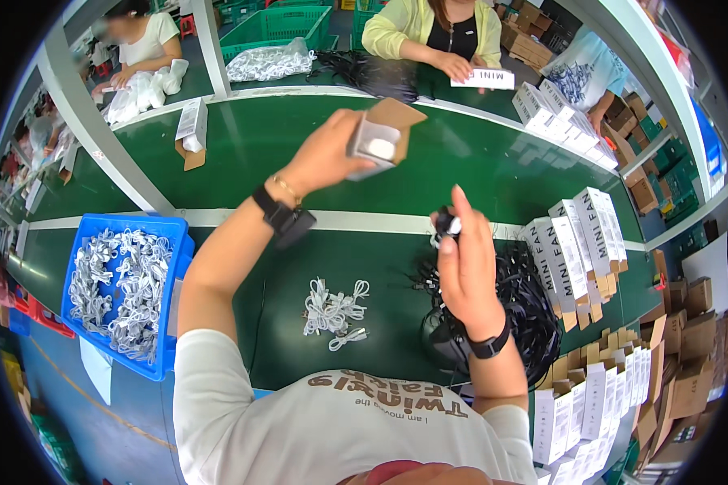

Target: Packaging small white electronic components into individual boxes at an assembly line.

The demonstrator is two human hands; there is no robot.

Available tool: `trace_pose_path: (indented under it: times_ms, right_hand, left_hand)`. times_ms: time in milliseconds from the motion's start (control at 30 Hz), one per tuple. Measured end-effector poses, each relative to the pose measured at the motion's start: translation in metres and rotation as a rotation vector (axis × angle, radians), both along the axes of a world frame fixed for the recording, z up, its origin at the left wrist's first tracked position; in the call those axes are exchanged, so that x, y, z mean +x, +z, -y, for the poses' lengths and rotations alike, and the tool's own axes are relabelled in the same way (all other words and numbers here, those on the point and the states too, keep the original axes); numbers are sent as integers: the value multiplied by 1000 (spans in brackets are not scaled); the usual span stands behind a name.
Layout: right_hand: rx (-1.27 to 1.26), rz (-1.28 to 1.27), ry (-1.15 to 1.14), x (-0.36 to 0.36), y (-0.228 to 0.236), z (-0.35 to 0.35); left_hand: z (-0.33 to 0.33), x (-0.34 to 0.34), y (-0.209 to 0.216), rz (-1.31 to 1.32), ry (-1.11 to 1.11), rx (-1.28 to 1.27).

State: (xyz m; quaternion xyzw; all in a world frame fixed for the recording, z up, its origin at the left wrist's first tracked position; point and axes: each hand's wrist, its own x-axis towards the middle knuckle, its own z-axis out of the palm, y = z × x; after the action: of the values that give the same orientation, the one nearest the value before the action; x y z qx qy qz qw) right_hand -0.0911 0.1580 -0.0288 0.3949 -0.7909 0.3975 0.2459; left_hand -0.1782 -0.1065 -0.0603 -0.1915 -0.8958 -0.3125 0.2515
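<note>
Above the green belt, my left hand (329, 152) grips a white carton (367, 137) with its brown flap standing open. A rounded white object shows in the carton's mouth; its kind is hard to make out. My right hand (467, 267) is raised over the near right of the worktop, closed on a small black-and-white bundle (445, 224) between thumb and fingers. Below that hand lies a heap of black straps (518, 315). Several coiled white cables (332, 311) rest on the worktop in front of me.
To my left sits a blue bin (178, 267) full of white cables. Rows of white cartons (570, 250) stand at the right, with more open cartons (598, 396) nearer me. Across the belt, a person in a yellow jacket (392, 32) handles a carton. Grey frame posts (109, 153) rise at left.
</note>
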Motion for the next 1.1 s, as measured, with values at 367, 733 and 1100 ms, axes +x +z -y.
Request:
trace_pose_path:
  times_ms: [367, 733, 1100]
  right_hand:
    - [855, 70, 61, 55, 61, -50]
    - [610, 206, 96, 61, 43, -72]
    - [670, 123, 202, 57, 51, -84]
  left_hand:
    - [-107, 114, 8, 310, -475, 185]
    - [-134, 127, -2, 464, -622, 284]
    - [-145, 143, 3, 321, -535, 149]
